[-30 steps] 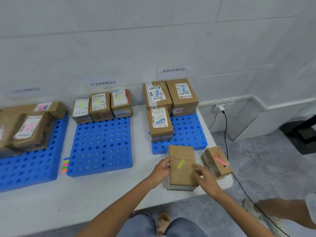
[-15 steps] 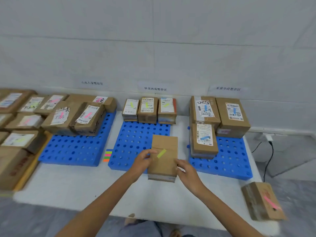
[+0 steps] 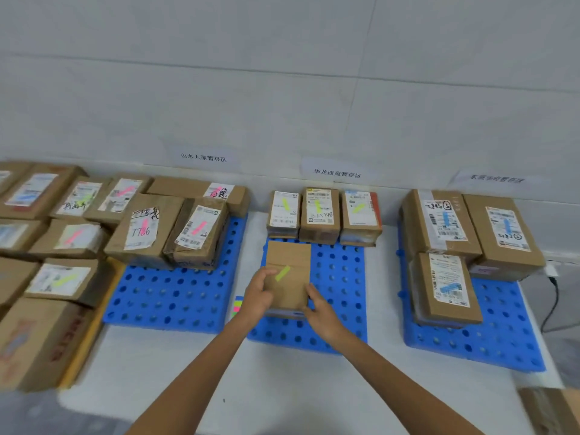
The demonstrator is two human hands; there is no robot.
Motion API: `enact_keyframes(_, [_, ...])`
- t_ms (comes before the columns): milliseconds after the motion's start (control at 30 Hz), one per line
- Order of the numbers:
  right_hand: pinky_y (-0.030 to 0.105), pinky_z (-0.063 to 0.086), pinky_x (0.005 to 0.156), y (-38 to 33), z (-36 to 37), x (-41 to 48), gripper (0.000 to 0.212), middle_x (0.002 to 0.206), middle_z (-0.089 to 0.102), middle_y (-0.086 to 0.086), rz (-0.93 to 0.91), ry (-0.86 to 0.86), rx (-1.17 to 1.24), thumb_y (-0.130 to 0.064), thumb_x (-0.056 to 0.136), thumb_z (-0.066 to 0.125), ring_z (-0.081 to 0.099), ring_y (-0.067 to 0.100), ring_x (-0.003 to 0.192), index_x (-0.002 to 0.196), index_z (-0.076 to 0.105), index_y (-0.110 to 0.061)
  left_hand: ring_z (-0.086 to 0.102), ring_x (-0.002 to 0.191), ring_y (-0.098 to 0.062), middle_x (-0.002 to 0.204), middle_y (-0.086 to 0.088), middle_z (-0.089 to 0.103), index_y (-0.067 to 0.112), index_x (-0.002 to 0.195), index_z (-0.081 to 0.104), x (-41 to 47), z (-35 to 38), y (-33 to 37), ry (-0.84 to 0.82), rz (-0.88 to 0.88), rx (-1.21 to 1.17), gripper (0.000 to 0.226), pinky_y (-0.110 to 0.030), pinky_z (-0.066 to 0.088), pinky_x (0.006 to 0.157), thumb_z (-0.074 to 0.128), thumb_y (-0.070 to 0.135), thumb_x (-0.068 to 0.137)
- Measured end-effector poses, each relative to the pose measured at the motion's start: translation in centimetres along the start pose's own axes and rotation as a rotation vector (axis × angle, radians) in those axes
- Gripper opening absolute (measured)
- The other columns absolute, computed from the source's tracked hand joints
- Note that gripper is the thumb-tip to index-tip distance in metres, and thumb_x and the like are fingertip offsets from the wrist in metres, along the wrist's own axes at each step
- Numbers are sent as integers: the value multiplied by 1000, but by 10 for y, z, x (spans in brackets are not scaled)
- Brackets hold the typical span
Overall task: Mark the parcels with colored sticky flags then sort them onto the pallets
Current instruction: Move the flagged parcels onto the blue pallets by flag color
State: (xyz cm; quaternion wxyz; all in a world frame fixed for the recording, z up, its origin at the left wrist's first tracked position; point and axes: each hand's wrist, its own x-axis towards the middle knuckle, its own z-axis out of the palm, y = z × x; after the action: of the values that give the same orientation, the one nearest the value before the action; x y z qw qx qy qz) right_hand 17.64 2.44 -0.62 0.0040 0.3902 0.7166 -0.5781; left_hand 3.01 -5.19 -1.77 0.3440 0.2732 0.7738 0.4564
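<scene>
From the head camera, you are holding a brown parcel (image 3: 290, 262) in both hands over the middle pallet (image 3: 340, 277); whether it is touching the pallet cannot be told. Your left hand (image 3: 259, 296) is gripping its left edge, thumb curling onto the top. Your right hand (image 3: 321, 313) is clasping its near right corner. A yellow flag (image 3: 282, 273) is sticking to the top, just right of your left thumb. Beyond your fingertips, 3 yellow-flagged boxes (image 3: 320, 215) are lining the pallet's far edge. Just left of your left hand, a flag pad (image 3: 237, 306) is lying on the table (image 3: 282, 387). Well right of your right fingers, 3 blue-flagged boxes (image 3: 445, 287) are sitting on the right pallet (image 3: 489, 337).
</scene>
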Motion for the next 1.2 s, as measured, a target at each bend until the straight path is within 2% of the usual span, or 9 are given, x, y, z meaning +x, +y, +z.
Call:
enact_keyframes(133, [9, 13, 105, -11, 12, 33, 61, 157, -2, 3, -1, 10, -58, -5, 99, 36, 4, 16, 145, 149, 2, -11, 32, 125, -9, 141, 4, 31, 6, 127, 47, 33, -19, -15, -54, 39, 111, 60, 3, 35, 83, 38, -24, 76])
enact_keyframes(233, [9, 7, 106, -14, 18, 50, 61, 157, -3, 4, 4, 28, -95, -4, 99, 36, 2, 16, 145, 148, 1, -9, 25, 139, -16, 154, -1, 19, 7, 140, 37, 54, -30, -24, -102, 32, 149, 68, -21, 39, 103, 40, -22, 79])
enact_keyframes(333, [17, 7, 112, -16, 25, 61, 61, 157, -4, 4, 23, 35, -78, 0, 98, 35, 1, 16, 145, 148, 0, -8, 19, 143, -18, 157, 0, 12, 10, 143, 33, 65, -37, -27, -145, 23, 158, 69, -37, 39, 107, 39, -20, 81])
enact_keyframes(567, [3, 11, 99, -21, 28, 78, 61, 157, -2, 4, 28, 72, -140, -1, 98, 37, 4, 16, 145, 148, 5, -9, 21, 142, -17, 158, 3, 3, 17, 143, 34, 76, -47, -23, -145, 39, 172, 69, -25, 51, 88, 37, -18, 84])
enact_keyframes(700, [23, 16, 114, -26, 24, 72, 56, 156, 7, 3, -8, 167, -110, -4, 98, 39, 7, 17, 145, 148, 16, -15, 30, 130, -3, 152, 12, 13, 25, 136, 43, 68, -45, -8, 5, 121, 179, 70, -18, 51, 73, 39, -19, 80])
enact_keyframes(800, [36, 24, 116, -22, 13, 57, 51, 153, 22, 4, -52, 247, -121, -4, 97, 41, 17, 17, 143, 145, 27, -14, 38, 126, -8, 140, 9, 32, 23, 126, 50, 61, -36, 6, 86, 251, 223, 70, -6, 42, 77, 38, -22, 74])
enact_keyframes(867, [35, 30, 113, -17, 1, 43, 45, 147, 34, 4, -96, 293, -121, -3, 96, 41, 30, 17, 138, 140, 38, -12, 45, 119, -14, 130, 6, 41, 22, 123, 51, 53, -22, 20, 92, 270, 218, 66, -15, 46, 85, 38, -21, 75])
enact_keyframes(1033, [18, 44, 93, -6, -40, 7, 36, 122, 54, -6, -165, 365, -19, 2, 93, 43, 53, 10, 114, 119, 58, -17, 44, 116, -2, 122, 9, 47, 20, 119, 52, 21, 29, 60, 14, 361, 155, 45, 2, 30, 91, 38, -10, 88])
enact_keyframes(1200, [6, 41, 83, 23, -105, -56, 37, 113, 60, -7, -240, 399, -4, 7, 91, 40, 54, -9, 97, 112, 64, -13, 43, 118, -2, 121, 12, 48, 24, 118, 53, -22, 111, 84, -21, 361, 126, 40, -7, 32, 94, 39, -4, 93])
